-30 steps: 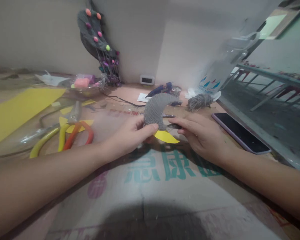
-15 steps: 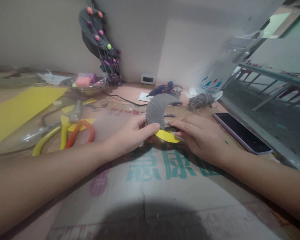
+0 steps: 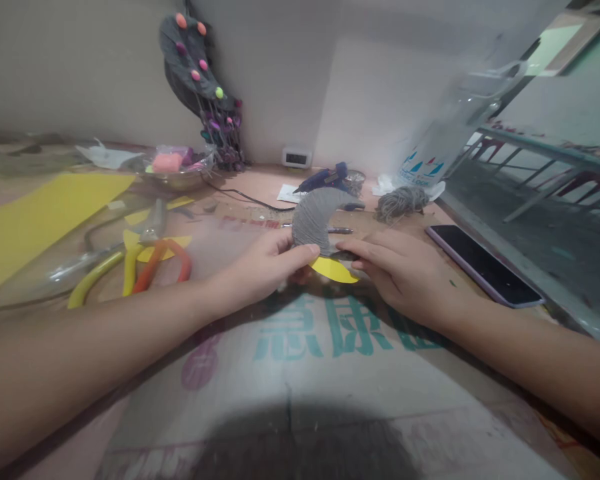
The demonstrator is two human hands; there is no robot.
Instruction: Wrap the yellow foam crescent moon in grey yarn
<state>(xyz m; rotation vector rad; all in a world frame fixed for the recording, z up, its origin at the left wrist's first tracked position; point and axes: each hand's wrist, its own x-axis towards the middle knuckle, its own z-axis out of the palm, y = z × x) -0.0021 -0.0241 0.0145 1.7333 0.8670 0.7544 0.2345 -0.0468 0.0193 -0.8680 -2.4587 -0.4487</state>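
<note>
A crescent moon wrapped in grey yarn (image 3: 313, 217) stands above the cardboard, held up at its lower left by my left hand (image 3: 285, 259). My left thumb presses on its front while the fingers go behind. From its lower end sticks out an unwrapped tip of yellow card (image 3: 336, 271). My right hand (image 3: 395, 270) is closed at the crescent's lower right, thumb and forefinger pinching a small dark grey piece (image 3: 344, 255), which looks like wound yarn but is partly hidden. Behind the crescent lies a pen (image 3: 341, 231).
A blue glue gun (image 3: 325, 179), a grey yarn ball (image 3: 403, 203) and a phone (image 3: 485, 265) lie beyond and to the right. Scissors with orange handles (image 3: 150, 267), yellow-handled pliers (image 3: 95, 277) and yellow card (image 3: 45, 220) are at left. A decorated crescent (image 3: 193, 60) hangs behind.
My hands keep almost the same hold on the crescent. The dark piece in my right fingers has shifted slightly along the yellow tip's edge. The whole view has moved a little.
</note>
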